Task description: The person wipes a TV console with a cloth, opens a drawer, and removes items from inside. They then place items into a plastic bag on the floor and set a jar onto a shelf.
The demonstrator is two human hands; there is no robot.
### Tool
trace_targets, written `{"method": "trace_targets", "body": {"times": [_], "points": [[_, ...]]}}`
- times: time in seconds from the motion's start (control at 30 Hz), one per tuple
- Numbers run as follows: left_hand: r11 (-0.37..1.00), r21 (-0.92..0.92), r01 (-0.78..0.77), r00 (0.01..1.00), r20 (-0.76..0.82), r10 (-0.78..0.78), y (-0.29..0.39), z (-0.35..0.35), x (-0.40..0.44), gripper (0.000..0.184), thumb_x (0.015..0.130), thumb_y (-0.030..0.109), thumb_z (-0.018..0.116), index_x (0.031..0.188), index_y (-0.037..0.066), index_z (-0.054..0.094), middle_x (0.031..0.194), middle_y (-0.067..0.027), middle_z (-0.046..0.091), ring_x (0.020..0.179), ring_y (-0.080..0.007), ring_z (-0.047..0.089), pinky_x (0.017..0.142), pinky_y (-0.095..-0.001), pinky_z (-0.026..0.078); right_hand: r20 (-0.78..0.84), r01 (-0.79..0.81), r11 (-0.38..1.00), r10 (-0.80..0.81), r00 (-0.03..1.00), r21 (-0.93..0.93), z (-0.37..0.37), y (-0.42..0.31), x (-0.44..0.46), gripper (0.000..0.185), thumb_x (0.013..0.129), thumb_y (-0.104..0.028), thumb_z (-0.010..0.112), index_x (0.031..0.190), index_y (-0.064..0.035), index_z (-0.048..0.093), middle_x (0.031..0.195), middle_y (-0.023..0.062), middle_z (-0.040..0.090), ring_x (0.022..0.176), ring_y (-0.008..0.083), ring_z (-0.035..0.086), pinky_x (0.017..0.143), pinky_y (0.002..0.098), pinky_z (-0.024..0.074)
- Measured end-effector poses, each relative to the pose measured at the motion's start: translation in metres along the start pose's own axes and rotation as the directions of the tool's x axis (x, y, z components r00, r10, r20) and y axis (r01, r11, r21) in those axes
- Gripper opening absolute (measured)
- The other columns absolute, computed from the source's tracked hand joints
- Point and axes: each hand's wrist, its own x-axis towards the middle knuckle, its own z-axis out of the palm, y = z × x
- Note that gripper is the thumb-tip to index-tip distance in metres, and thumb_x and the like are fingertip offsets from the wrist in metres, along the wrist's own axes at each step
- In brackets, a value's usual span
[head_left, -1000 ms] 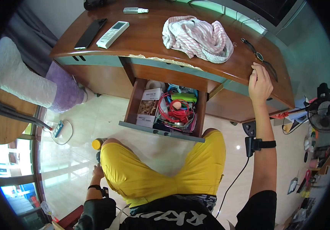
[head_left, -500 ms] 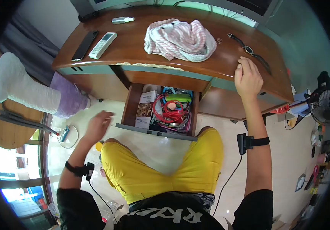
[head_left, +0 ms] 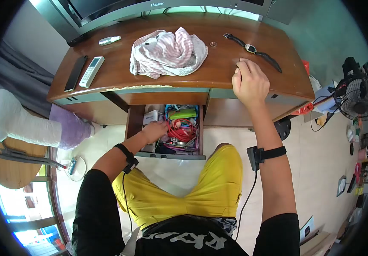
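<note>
Red cable (head_left: 183, 133) lies coiled in the open drawer (head_left: 179, 156), just below a green item (head_left: 183, 114); the left hand (head_left: 155, 131) reaches in beside it, fingers forward, though whether they grip anything I cannot tell. Above, the right hand (head_left: 251, 82) sits at the desk's (head_left: 226, 79) front edge, fingers curled inward, near a black-strapped watch (head_left: 250, 48), with a crumpled pink-and-white cloth (head_left: 167, 54) farther left

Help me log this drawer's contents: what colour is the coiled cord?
The coiled cord is red; the head view, the only one, shows it.
</note>
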Motion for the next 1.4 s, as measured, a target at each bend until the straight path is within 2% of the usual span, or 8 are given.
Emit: {"method": "trace_targets", "body": {"times": [0.13,0.27,0.33,0.53,0.57,0.63,1.03,1.4], "points": [[0.99,0.09,-0.112,0.988,-0.094,0.12,-0.015,0.006,0.003,0.046,0.087,0.012,0.058,0.13,0.004,0.045,0.11,-0.0151,0.063,0.102,-0.0334,0.066,0.082,-0.0426,0.056,0.008,-0.016,1.0,0.016,1.0,0.004,0.0,0.0,0.0,0.01,0.079,-0.015,0.063,0.087,-0.0077,0.064,0.098,0.0066,0.069,0.085,0.0251,0.068,0.07,0.0361,0.055],[0.959,-0.234,0.159,0.978,-0.096,-0.185,-0.027,-0.042,-0.024,0.053,0.081,0.012,0.067,0.128,0.005,0.043,0.099,-0.0174,0.068,0.09,-0.0376,0.068,0.072,-0.0451,0.056,0.007,-0.008,1.0,0.008,1.0,0.001,0.001,0.0,0.0,0.012,0.08,-0.015,0.063,0.088,-0.0071,0.065,0.1,0.0077,0.07,0.088,0.026,0.068,0.072,0.037,0.0553],[0.744,-0.574,0.343,0.829,-0.188,-0.527,-0.035,-0.058,-0.035,0.061,0.074,0.016,0.076,0.126,0.006,0.047,0.099,-0.0237,0.068,0.089,-0.0429,0.067,0.078,-0.049,0.056,0.012,-0.017,1.0,0.017,1.0,0.005,0.0,-0.002,0.001,0.012,0.08,-0.015,0.062,0.089,-0.0069,0.065,0.101,0.0081,0.07,0.089,0.0263,0.068,0.072,0.0373,0.0554],[0.26,-0.966,-0.009,0.771,-0.172,-0.613,-0.036,-0.065,-0.065,0.055,0.088,0.02,0.073,0.133,0.003,0.046,0.111,-0.0076,0.065,0.107,-0.0203,0.064,0.093,-0.038,0.052,0.026,-0.027,0.999,0.028,0.999,-0.022,0.0,-0.003,0.0,0.014,0.082,-0.014,0.061,0.093,-0.0069,0.066,0.104,0.0089,0.07,0.091,0.0273,0.068,0.075,0.0378,0.0553],[0.038,-0.994,-0.102,0.737,-0.101,-0.669,-0.023,-0.073,-0.069,0.057,0.089,0.02,0.072,0.137,0.005,0.045,0.114,-0.0073,0.063,0.108,-0.0204,0.063,0.094,-0.0378,0.052,0.025,-0.023,1.0,0.024,0.999,-0.021,0.0,-0.003,0.0,0.014,0.082,-0.014,0.061,0.093,-0.0069,0.066,0.104,0.0089,0.07,0.091,0.0273,0.068,0.075,0.0378,0.0553],[-0.226,-0.934,-0.275,0.709,-0.038,-0.704,-0.011,-0.067,-0.074,0.057,0.095,0.027,0.066,0.143,0.007,0.04,0.12,-0.0069,0.059,0.111,-0.0215,0.062,0.095,-0.0406,0.053,0.043,-0.033,0.999,0.034,0.999,-0.021,-0.001,-0.004,0.001,0.014,0.083,-0.014,0.061,0.094,-0.007,0.066,0.105,0.0092,0.07,0.093,0.0274,0.068,0.077,0.0379,0.0551],[-0.591,-0.554,-0.586,0.674,0.071,-0.735,0.024,-0.076,-0.052,0.057,0.1,0.058,0.044,0.121,0.006,0.054,0.096,-0.011,0.065,0.08,-0.0205,0.064,0.074,-0.0367,0.056,0.1,-0.042,0.999,0.045,0.994,-0.033,-0.003,-0.01,0.003,0.015,0.084,-0.013,0.058,0.096,-0.0071,0.065,0.108,0.0072,0.07,0.098,0.0277,0.067,0.079,0.0386,0.0546],[-0.703,-0.283,-0.652,0.751,-0.121,-0.649,0.046,-0.106,-0.06,0.043,0.103,0.042,0.043,0.13,0.01,0.052,0.104,-0.0116,0.065,0.099,-0.0274,0.064,0.085,-0.0427,0.054,0.095,-0.018,0.999,0.023,0.995,-0.044,-0.002,-0.007,0.002,0.016,0.083,-0.012,0.058,0.097,-0.008,0.066,0.108,0.0066,0.07,0.097,0.0279,0.067,0.079,0.0392,0.0545]]}}
